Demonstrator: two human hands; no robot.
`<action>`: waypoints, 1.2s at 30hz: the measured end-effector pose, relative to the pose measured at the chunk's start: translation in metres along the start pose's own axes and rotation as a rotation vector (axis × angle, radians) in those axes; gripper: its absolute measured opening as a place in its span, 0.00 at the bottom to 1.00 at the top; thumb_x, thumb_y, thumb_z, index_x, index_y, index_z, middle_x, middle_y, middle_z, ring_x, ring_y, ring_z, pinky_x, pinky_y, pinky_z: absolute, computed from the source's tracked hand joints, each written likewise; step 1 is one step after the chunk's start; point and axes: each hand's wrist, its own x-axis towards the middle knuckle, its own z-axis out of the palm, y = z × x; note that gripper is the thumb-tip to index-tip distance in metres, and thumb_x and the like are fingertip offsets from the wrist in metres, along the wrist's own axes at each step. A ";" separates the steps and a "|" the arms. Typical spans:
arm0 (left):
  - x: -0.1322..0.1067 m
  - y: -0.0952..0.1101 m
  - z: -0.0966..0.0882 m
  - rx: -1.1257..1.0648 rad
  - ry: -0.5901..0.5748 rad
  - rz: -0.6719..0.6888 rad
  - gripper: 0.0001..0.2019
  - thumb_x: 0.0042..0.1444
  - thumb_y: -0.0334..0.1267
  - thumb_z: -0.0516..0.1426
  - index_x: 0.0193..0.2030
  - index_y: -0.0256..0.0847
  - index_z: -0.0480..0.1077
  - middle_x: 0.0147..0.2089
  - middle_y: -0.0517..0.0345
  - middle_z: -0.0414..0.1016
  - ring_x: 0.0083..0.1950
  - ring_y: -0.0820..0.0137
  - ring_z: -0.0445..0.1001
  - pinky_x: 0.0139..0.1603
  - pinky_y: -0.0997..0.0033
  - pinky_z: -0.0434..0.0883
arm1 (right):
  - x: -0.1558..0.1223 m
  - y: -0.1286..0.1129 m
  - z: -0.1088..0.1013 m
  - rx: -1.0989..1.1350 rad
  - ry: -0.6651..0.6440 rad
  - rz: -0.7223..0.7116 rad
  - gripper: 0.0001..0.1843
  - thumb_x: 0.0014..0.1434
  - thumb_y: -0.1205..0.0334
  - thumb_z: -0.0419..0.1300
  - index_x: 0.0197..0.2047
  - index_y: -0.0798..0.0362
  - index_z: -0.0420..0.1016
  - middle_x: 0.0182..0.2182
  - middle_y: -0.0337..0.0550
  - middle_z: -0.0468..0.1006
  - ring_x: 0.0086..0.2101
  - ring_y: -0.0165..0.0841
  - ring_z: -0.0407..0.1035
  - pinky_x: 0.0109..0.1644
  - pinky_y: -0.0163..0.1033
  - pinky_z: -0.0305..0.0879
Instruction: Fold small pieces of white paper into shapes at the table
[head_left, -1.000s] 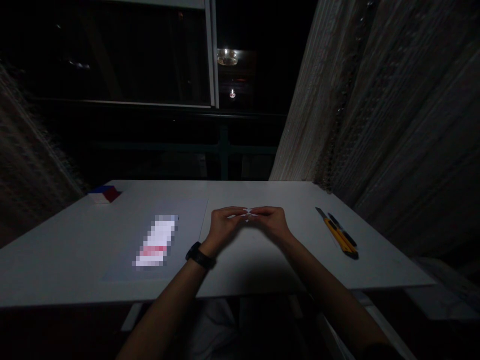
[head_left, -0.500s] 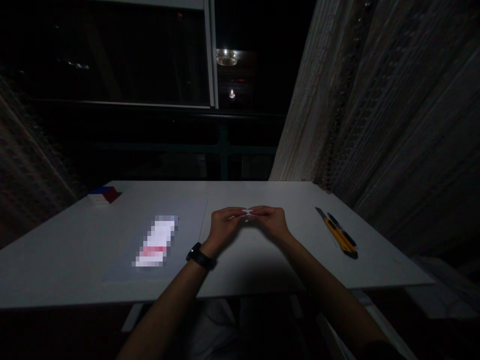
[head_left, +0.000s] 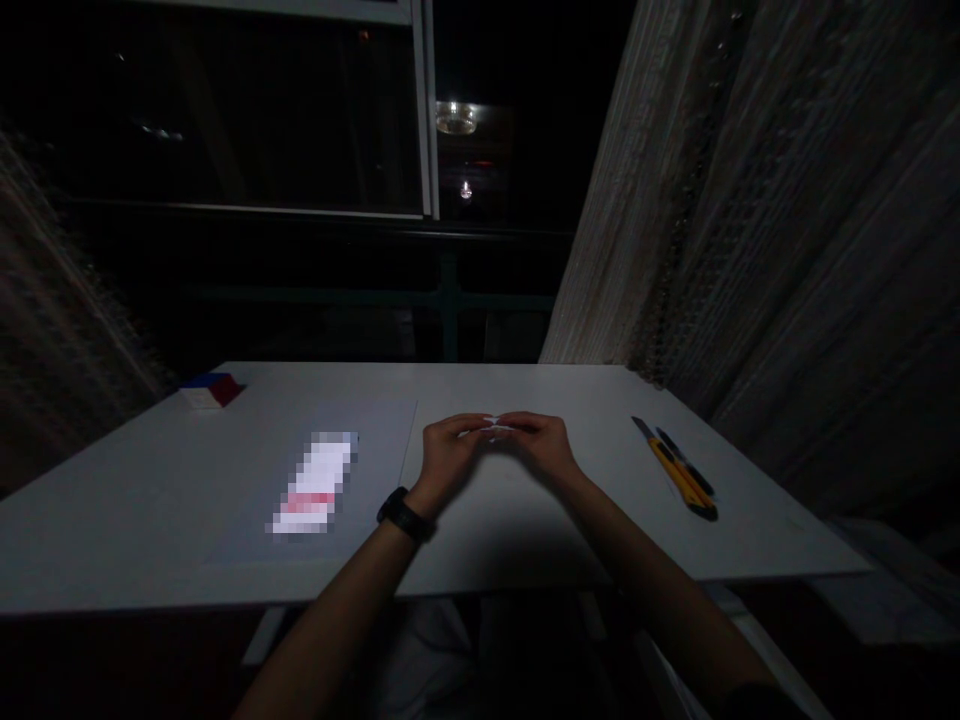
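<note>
My left hand [head_left: 447,452] and my right hand [head_left: 542,443] meet over the middle of the white table [head_left: 525,520]. Both are closed in a pinch on a small white piece of paper [head_left: 492,428] held between the fingertips. The paper is tiny and mostly hidden by the fingers. A black watch [head_left: 405,515] sits on my left wrist.
A yellow utility knife [head_left: 675,472] and a dark pen [head_left: 684,462] lie at the right of the table. A white object with a red band [head_left: 313,483] lies to the left, a red and blue block [head_left: 210,388] at the far left corner. Curtains hang on the right.
</note>
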 end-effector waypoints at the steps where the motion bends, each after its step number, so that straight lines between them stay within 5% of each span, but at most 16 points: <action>1: 0.000 0.001 0.000 0.001 0.010 -0.007 0.05 0.46 0.35 0.60 0.30 0.41 0.77 0.35 0.55 0.79 0.38 0.67 0.76 0.44 0.65 0.72 | -0.001 -0.001 0.000 -0.017 -0.003 0.015 0.10 0.39 0.59 0.67 0.27 0.53 0.79 0.28 0.43 0.80 0.32 0.37 0.74 0.40 0.40 0.69; 18: -0.004 -0.002 0.002 -0.020 -0.004 -0.004 0.07 0.47 0.38 0.60 0.32 0.40 0.76 0.34 0.55 0.79 0.36 0.67 0.76 0.40 0.68 0.73 | 0.001 0.009 -0.005 -0.069 -0.024 -0.125 0.04 0.42 0.60 0.66 0.26 0.48 0.80 0.29 0.42 0.79 0.33 0.35 0.72 0.41 0.40 0.69; 36: -0.003 0.007 0.003 -0.072 -0.001 -0.074 0.05 0.43 0.37 0.62 0.28 0.39 0.76 0.32 0.54 0.78 0.36 0.66 0.76 0.41 0.66 0.73 | -0.001 0.003 -0.003 -0.063 0.014 -0.073 0.03 0.41 0.62 0.65 0.23 0.51 0.79 0.27 0.42 0.79 0.32 0.35 0.73 0.40 0.39 0.69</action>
